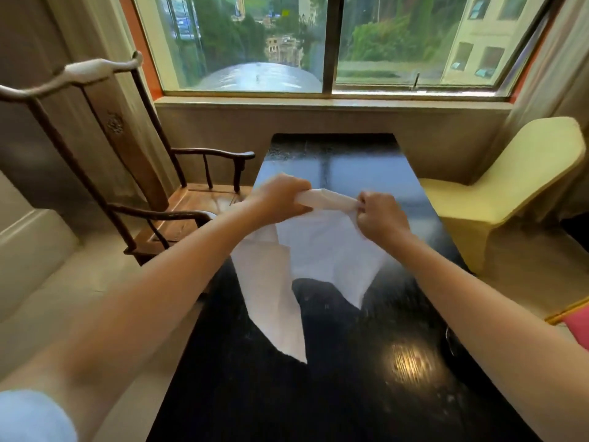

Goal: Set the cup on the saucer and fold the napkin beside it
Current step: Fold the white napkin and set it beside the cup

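A white napkin (306,250) hangs in the air above the black glossy table (350,393), its two lower corners drooping toward the tabletop. My left hand (280,197) grips the napkin's top edge at the left, fingers curled round bunched cloth. My right hand (381,215) pinches the same top edge at the right. The edge is stretched taut between both hands. No cup or saucer shows anywhere in the head view; a dark curved rim (449,341) peeks out beside my right forearm, too hidden to identify.
A dark wooden armchair (153,193) stands left of the table. A chair in a pale yellow cover (510,193) stands on the right. A window (331,43) and its sill lie beyond the table's far end. Something pink (577,327) sits at the right edge.
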Motion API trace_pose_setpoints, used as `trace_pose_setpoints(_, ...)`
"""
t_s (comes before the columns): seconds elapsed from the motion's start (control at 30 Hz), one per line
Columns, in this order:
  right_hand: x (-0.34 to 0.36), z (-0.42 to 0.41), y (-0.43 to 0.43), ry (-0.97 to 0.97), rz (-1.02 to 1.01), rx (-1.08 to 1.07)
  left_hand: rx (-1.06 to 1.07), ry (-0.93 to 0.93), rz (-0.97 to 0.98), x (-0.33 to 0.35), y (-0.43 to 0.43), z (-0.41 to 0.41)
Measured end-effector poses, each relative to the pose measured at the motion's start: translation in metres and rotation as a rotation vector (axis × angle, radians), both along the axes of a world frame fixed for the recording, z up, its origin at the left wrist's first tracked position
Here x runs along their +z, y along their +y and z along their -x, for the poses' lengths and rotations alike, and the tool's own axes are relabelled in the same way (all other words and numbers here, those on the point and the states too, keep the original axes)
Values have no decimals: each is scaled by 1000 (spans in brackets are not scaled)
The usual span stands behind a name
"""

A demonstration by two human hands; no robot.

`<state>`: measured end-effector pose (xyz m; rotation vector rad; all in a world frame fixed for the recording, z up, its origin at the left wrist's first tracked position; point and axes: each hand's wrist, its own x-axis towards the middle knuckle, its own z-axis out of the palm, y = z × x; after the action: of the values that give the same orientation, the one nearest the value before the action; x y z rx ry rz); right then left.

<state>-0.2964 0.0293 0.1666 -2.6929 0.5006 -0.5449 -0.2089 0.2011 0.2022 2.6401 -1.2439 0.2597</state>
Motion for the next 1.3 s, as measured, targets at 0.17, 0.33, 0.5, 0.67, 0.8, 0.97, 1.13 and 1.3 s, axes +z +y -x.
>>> trace_pose_setpoints(0.17,0,8,-25,20,-105,37,-7,173,-79,-32,30,-5)
trace_pose_setpoints(0.33,-15,27,-36,155,-5,184,145,369,63,-73,60,-12)
trace_pose_setpoints(0.5,-23,25,-60,114,53,350,219,275,313,-83,64,-12)
trace_pose_setpoints(0.67,-8,26,-81,-122,78,336,55,68,333,-77,69,-9)
trace_pose_setpoints(0.8,-3,28,-99,42,42,321,-72,240,10,-55,75,-6)
trace_pose_setpoints(0.97,9,21,-112,433,-255,204,203,492,-319,-40,82,-27)
trace_pose_setpoints(1.13,23,6,-127,553,-455,184,304,519,-280,-15,81,-50)
trace_pose_setpoints(1.3,42,-11,-136,525,-460,156,326,485,-208,11,69,-68)
